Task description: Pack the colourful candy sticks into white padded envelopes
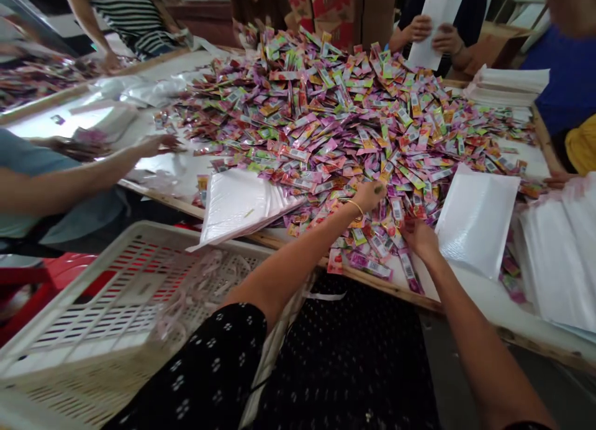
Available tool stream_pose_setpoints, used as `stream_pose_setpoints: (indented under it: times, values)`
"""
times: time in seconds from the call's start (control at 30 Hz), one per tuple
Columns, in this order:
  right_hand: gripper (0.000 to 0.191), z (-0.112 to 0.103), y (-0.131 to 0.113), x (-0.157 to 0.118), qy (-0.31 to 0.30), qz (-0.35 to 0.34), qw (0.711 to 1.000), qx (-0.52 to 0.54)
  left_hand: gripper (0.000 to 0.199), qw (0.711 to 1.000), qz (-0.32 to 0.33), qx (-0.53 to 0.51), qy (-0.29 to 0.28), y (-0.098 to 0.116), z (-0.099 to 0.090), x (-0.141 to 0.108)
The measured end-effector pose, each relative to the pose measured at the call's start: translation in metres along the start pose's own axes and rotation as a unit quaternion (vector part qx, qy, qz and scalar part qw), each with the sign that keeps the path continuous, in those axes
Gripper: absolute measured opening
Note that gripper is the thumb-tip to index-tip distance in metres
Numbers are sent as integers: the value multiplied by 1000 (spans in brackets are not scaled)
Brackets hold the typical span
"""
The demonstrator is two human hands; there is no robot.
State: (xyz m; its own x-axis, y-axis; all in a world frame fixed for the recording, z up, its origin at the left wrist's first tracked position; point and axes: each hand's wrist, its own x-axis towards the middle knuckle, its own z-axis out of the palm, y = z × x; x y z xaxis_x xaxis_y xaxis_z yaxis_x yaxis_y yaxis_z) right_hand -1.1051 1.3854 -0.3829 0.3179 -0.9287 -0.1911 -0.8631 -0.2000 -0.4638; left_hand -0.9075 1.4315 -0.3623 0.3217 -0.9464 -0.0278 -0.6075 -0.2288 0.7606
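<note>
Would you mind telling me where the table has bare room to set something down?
Bare table shows left of the sachet pile, past the white bag stack. Crowded: around the left hand and right hand, both among sachets.

A heap of sachets [354, 120] lay across the middle of the table [488, 296]. The left hand [370, 195] reached into its near edge; the right hand [419, 236] rested on sachets just right of it. A stack of white bags [237, 203] sat left of the hands, overhanging the table edge. A single white bag [475, 222] lay right of them, more bags [559, 256] farther right. A plastic crate [93, 318] stood below the table, near left. A co-worker's hand [156, 146] reached in from the left. Cartons [326, 8] stood behind the heap.
</note>
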Motion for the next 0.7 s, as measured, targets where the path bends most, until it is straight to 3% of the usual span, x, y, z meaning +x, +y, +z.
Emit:
stream_pose_setpoints:
  times: [0.13,0.23,0.33,0.5,0.63,0.7]
  values:
    - [21,2,5,3,24,41,986,161,33,998,-32,-33,38,9,-9,-14]
    - [27,-1,12,-1,7,61,963,262,29,997,-27,63,-46,19,6,-31]
    - [36,-5,18,-6,-11,79,931,357,42,986,25,110,-123,27,30,-50]
    - [43,-1,20,-5,-5,76,876,477,74,979,76,138,-130,27,63,-59]
    - [43,11,22,-1,20,58,852,520,70,965,101,127,-204,13,64,-51]
    - [46,16,26,-3,25,37,856,515,75,957,127,123,-230,7,58,-50]
